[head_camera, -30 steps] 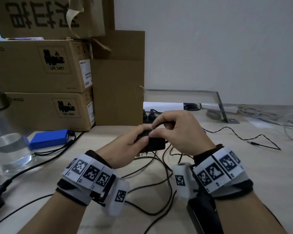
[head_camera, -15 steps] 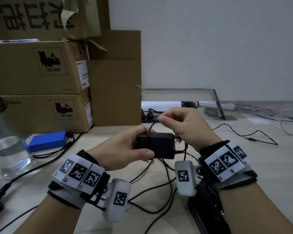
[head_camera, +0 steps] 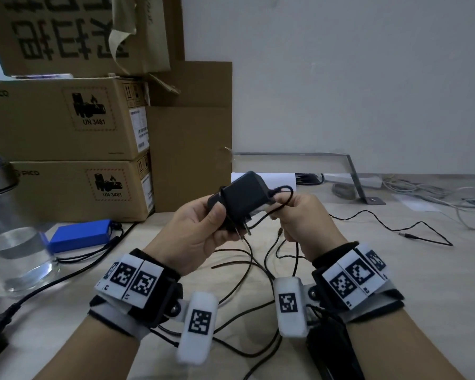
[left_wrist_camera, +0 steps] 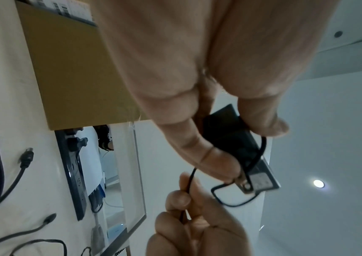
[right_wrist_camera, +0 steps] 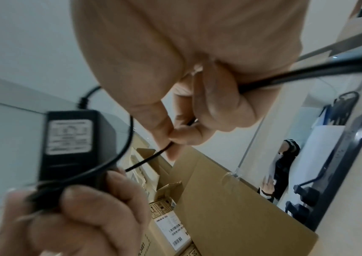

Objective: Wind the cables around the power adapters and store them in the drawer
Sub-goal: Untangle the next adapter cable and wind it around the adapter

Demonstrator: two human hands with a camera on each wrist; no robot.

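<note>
**Adapter held up, cable pinched**

The left hand [head_camera: 200, 231] has its grip closed round the black power adapter [head_camera: 244, 197], lifted above the tabletop [head_camera: 422, 283] with its metal prongs [head_camera: 244, 231] pointing down toward the person. The right hand [head_camera: 302, 220] pinches the adapter's thin black cable [head_camera: 284, 197] between thumb and fingertips, just beside the adapter's right end, where the cable makes a small loop. More black cables [head_camera: 247, 272] lie tangled on the tabletop beneath both wrists. Cardboard boxes [head_camera: 66, 119] are stacked at the left, near a blue pack [head_camera: 80, 235].
</note>
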